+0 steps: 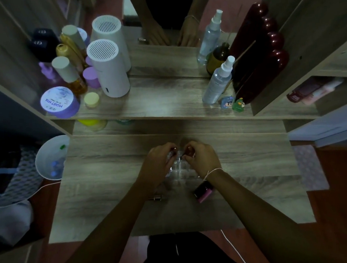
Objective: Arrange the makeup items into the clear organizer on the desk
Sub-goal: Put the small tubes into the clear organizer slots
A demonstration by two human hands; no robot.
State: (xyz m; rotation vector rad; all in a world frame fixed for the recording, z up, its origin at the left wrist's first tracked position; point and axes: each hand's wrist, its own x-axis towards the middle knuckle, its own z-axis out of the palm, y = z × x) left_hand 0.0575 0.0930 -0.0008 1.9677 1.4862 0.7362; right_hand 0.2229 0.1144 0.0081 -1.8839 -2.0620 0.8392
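The clear organizer [179, 170] sits in the middle of the wooden desk [110, 178], partly covered by both hands. My left hand [157, 164] grips the organizer's left side and seems to pinch a small item at its top. My right hand [199, 160] holds a small dark red, rounded makeup item [189, 150] over the organizer's far edge. A black and pink makeup case [203, 191] lies on the desk below my right wrist. A small metallic tube [156, 198] lies near my left forearm.
A shelf behind holds a purple jar [59, 102], amber bottles [75, 79], a white cylinder device [109, 70], a spray bottle [218, 82], a dark red bottle [261, 72] and small figurines [232, 102]. A white bowl [50, 159] sits left of the desk. A mirror stands at the back.
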